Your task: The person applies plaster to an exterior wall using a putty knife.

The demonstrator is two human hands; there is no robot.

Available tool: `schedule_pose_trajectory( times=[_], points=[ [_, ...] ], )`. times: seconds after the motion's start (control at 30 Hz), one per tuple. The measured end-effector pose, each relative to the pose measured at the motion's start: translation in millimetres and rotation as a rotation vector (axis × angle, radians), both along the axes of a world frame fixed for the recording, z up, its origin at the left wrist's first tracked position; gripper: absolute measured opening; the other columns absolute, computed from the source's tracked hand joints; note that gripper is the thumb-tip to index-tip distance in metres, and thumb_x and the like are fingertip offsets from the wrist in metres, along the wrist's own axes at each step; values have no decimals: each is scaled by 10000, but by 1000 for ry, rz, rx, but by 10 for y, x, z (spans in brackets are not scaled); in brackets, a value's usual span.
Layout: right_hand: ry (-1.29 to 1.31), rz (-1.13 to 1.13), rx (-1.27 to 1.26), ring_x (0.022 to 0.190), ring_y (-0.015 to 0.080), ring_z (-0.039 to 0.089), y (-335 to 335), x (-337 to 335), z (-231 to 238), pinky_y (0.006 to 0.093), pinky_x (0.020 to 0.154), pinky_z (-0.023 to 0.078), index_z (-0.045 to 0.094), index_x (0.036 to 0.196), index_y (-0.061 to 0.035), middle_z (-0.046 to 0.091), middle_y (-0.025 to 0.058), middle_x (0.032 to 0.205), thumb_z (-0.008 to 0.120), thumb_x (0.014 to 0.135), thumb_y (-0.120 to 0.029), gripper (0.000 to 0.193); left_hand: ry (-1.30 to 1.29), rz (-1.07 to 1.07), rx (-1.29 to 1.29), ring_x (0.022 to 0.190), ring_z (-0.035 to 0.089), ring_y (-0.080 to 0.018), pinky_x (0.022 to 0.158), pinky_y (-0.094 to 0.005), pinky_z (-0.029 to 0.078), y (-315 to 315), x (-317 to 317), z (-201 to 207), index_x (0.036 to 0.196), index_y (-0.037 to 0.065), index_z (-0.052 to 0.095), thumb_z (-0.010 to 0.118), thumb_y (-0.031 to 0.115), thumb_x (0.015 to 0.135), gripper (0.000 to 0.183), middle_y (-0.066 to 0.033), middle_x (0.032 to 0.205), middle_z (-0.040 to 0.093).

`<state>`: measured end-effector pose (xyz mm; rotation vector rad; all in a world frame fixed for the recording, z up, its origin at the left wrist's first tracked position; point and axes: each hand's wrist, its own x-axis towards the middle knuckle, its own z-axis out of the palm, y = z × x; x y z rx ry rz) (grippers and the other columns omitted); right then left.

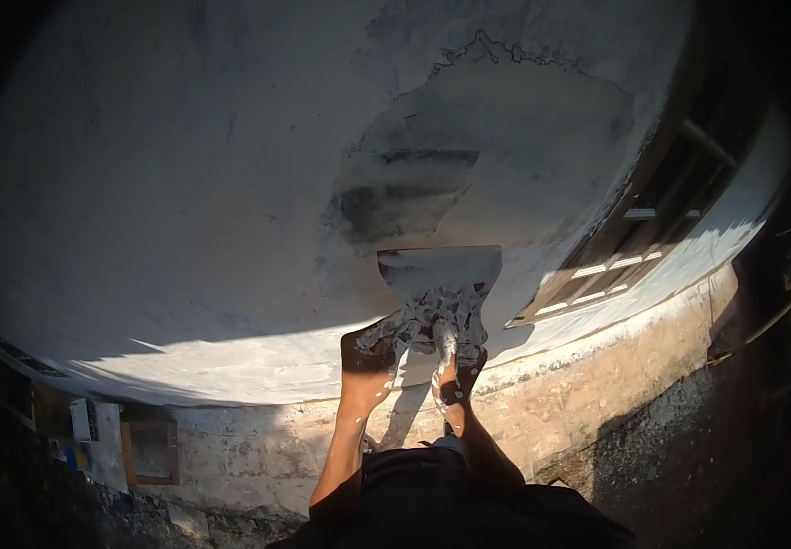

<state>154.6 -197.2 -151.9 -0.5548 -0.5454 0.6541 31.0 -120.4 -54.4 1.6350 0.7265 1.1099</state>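
Observation:
A wide putty knife point(441, 267), its blade broad and flared at the far edge, is held against the wall in front of me. My left hand point(376, 340) closes on its near left side. From the other side my right hand point(458, 352) grips it. White putty smears cover both hands and the near part of the tool, so the handle and single fingers are hard to make out. Just beyond the blade lies a patch of damp-looking grey putty point(524, 137) with darker streaks and a ragged upper edge on the pale wall point(185, 183).
A brown-framed window point(597, 265) with bars is set in the wall at right. Below the wall runs a stained ledge point(560, 398), partly sunlit. At lower left stand a wooden frame point(150, 453) and a white container point(84, 421). Rough ground lies at lower right.

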Motion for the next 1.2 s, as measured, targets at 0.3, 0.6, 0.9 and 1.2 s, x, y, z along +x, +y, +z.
schedule_pose_trajectory(
  times=[0.3, 0.6, 0.9, 1.2],
  points=[
    [-1006, -1000, -643, 1097, 297, 421, -105, 163, 451, 298, 769, 457, 411, 1172, 50, 291, 232, 1268, 511, 756, 114, 433, -49, -356, -106, 772, 606, -160, 745, -276, 466, 147, -246, 599, 1105, -26, 592, 546, 76, 867, 263, -116, 887, 664],
    [-1102, -1117, -1049, 676, 347, 602, 433, 404, 1759, 408, 581, 466, 568, 588, 9, 576, 211, 688, 598, 726, -62, 158, -42, -378, -106, 729, 613, -172, 729, -291, 472, 427, -744, 559, 1151, -10, 565, 556, 118, 876, 304, -127, 884, 656],
    [-1587, -723, -684, 602, 264, 607, 1063, -1178, 2000, 340, 463, 485, 579, 645, -9, 555, 176, 679, 640, 650, -103, 112, -94, 29, 54, 985, 557, -221, 873, -356, 430, 960, -1463, 275, 1083, -40, 556, 590, 62, 832, 273, -129, 1056, 596],
    [-1147, -1089, -753, 606, 324, 578, 494, -478, 2149, 376, 543, 475, 560, 608, 31, 572, 164, 664, 596, 715, -36, 132, 22, 136, 674, 1011, 537, -241, 897, -378, 395, 983, -1538, 987, 1084, -25, 554, 567, 115, 833, 287, -125, 1035, 591]
  ],
)
